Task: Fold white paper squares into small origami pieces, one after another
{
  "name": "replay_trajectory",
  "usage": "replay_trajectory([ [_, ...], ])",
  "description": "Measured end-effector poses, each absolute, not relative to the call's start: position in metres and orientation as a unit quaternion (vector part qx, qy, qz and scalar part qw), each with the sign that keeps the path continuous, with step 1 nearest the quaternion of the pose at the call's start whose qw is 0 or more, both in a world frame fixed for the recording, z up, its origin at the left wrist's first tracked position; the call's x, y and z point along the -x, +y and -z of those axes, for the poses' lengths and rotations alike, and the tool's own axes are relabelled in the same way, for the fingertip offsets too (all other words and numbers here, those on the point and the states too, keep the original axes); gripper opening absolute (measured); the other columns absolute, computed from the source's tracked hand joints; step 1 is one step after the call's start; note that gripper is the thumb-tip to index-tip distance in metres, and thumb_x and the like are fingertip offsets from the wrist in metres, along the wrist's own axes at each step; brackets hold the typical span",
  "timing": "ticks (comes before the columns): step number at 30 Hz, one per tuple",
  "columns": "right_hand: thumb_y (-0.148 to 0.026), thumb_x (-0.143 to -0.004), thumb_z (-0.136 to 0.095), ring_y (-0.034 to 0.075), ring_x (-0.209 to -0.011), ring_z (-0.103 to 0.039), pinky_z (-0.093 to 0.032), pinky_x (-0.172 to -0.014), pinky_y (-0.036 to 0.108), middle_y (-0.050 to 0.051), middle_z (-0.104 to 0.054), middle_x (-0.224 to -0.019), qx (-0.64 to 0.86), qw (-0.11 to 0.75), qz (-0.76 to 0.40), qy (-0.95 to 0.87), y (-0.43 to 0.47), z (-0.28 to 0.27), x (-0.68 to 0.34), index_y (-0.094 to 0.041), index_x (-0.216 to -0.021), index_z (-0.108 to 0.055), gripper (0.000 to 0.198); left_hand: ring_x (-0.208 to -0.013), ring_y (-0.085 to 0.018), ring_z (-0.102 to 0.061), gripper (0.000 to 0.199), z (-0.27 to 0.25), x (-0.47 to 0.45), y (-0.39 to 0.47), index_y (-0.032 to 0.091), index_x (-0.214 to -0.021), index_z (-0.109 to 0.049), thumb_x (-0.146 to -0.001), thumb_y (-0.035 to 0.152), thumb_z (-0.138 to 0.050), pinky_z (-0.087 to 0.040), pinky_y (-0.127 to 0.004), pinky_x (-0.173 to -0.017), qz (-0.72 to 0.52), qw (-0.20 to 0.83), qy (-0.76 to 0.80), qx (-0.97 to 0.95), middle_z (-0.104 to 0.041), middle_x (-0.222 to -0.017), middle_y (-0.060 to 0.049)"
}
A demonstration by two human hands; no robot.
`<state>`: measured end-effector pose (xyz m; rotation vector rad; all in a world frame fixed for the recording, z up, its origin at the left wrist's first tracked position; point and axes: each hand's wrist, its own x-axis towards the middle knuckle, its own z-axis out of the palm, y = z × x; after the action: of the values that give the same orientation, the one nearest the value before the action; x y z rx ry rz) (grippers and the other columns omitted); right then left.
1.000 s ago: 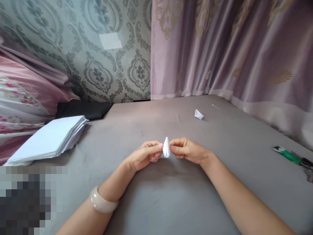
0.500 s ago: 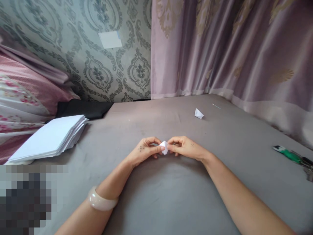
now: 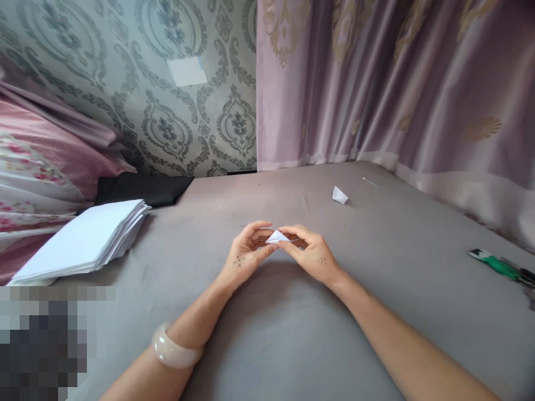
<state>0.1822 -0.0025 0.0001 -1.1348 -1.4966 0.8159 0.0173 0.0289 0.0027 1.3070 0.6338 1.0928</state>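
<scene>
A small piece of folded white paper (image 3: 276,237) is held between both hands above the grey cloth surface (image 3: 288,323). It shows as a low triangle with its peak pointing away from me. My left hand (image 3: 249,248) pinches its left end, thumb in front and fingers curled behind. On the other side my right hand (image 3: 311,249) grips the right end, its thumb along the near edge and the index finger near the peak. The fingers partly cover both ends of the paper. A pale bangle (image 3: 175,348) sits round my left forearm.
Farther back stands another folded white paper piece (image 3: 340,195), with a thin stick (image 3: 370,181) beyond it. A stack of white paper (image 3: 79,239) lies at left before a black folded item (image 3: 142,188). At right is a green-handled object (image 3: 495,264). Curtains (image 3: 376,83) hang behind.
The folded paper has turned from an upright, narrow diamond shape to a wide, low triangle. Both hands have shifted slightly away from me, and their fingers have changed position on it.
</scene>
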Motion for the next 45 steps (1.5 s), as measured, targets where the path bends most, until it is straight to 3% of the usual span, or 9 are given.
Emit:
replay_trajectory([
  [9, -0.032, -0.082, -0.061, 0.014, -0.083, -0.062, -0.051, -0.072, 0.026, 0.003, -0.064, -0.09, 0.462, 0.528, -0.319, -0.637, -0.005, -0.003, -0.177, -0.021, -0.091, -0.067, 0.015, -0.08, -0.015, -0.064, 0.04, -0.001, -0.018, 0.029, 0.017, -0.104, -0.056, -0.069, 0.021, -0.076, -0.047, -0.03, -0.081, -0.477, 0.614, 0.278, -0.564, -0.07, -0.082, -0.002],
  [15, -0.02, -0.079, -0.059, 0.012, -0.072, -0.059, -0.047, -0.066, 0.024, 0.001, -0.062, -0.079, 0.482, 0.517, -0.276, -0.651, -0.008, -0.006, -0.175, -0.02, -0.08, -0.066, 0.008, -0.072, -0.013, -0.064, 0.037, 0.003, -0.02, 0.029, 0.016, -0.098, -0.057, -0.068, 0.024, -0.077, -0.048, -0.027, -0.076, -0.456, 0.631, 0.299, -0.552, -0.07, -0.076, -0.001],
  [20, -0.017, -0.077, -0.057, 0.01, -0.064, -0.054, -0.042, -0.06, 0.023, -0.001, -0.061, -0.074, 0.541, 0.441, -0.265, -0.665, -0.008, -0.005, -0.183, -0.019, -0.072, -0.066, 0.011, -0.075, -0.014, -0.062, 0.029, 0.006, -0.018, 0.031, 0.015, -0.091, -0.065, -0.069, 0.029, -0.075, -0.046, -0.025, -0.072, -0.362, 0.599, 0.335, -0.631, -0.069, -0.086, -0.004],
  [24, -0.024, -0.08, -0.055, 0.011, -0.066, -0.055, -0.042, -0.062, 0.024, 0.001, -0.064, -0.08, 0.542, 0.369, -0.315, -0.687, -0.007, -0.006, -0.191, -0.02, -0.074, -0.069, 0.016, -0.066, -0.011, -0.058, 0.026, 0.004, -0.016, 0.03, 0.013, -0.088, -0.07, -0.071, 0.033, -0.073, -0.044, -0.022, -0.063, -0.315, 0.604, 0.362, -0.637, -0.068, -0.08, -0.004],
  [28, -0.038, -0.085, -0.052, 0.016, -0.08, -0.062, -0.046, -0.073, 0.028, 0.006, -0.069, -0.088, 0.526, 0.437, -0.436, -0.586, -0.003, -0.009, -0.191, -0.018, -0.09, -0.07, 0.027, -0.066, -0.009, -0.057, 0.029, 0.004, -0.016, 0.032, 0.013, -0.094, -0.07, -0.072, 0.031, -0.073, -0.045, -0.021, -0.067, -0.353, 0.65, 0.374, -0.559, -0.07, -0.081, -0.004],
  [32, -0.052, -0.084, -0.051, 0.019, -0.086, -0.063, -0.049, -0.071, 0.03, 0.01, -0.068, -0.094, 0.523, 0.506, -0.521, -0.446, -0.001, -0.008, -0.186, -0.015, -0.099, -0.067, 0.044, -0.074, -0.011, -0.062, 0.03, 0.003, -0.017, 0.035, 0.012, -0.092, -0.07, -0.068, 0.028, -0.077, -0.048, -0.023, -0.074, -0.425, 0.697, 0.375, -0.44, -0.07, -0.085, -0.006],
  [38, -0.048, -0.076, -0.062, 0.017, -0.083, -0.06, -0.048, -0.068, 0.027, 0.007, -0.069, -0.091, 0.507, 0.521, -0.5, -0.471, -0.005, -0.002, -0.178, -0.015, -0.097, -0.069, 0.04, -0.076, -0.012, -0.064, 0.026, 0.001, -0.019, 0.032, 0.012, -0.083, -0.068, -0.063, 0.022, -0.081, -0.049, -0.024, -0.079, -0.424, 0.732, 0.346, -0.406, -0.069, -0.082, -0.005],
  [45, -0.045, -0.076, -0.061, 0.014, -0.071, -0.057, -0.044, -0.065, 0.026, 0.004, -0.068, -0.079, 0.537, 0.492, -0.457, -0.511, -0.002, -0.005, -0.182, -0.015, -0.091, -0.071, 0.035, -0.069, -0.01, -0.057, 0.025, 0.001, -0.017, 0.029, 0.012, -0.088, -0.07, -0.068, 0.026, -0.075, -0.044, -0.023, -0.07, -0.351, 0.701, 0.367, -0.501, -0.067, -0.078, -0.004],
])
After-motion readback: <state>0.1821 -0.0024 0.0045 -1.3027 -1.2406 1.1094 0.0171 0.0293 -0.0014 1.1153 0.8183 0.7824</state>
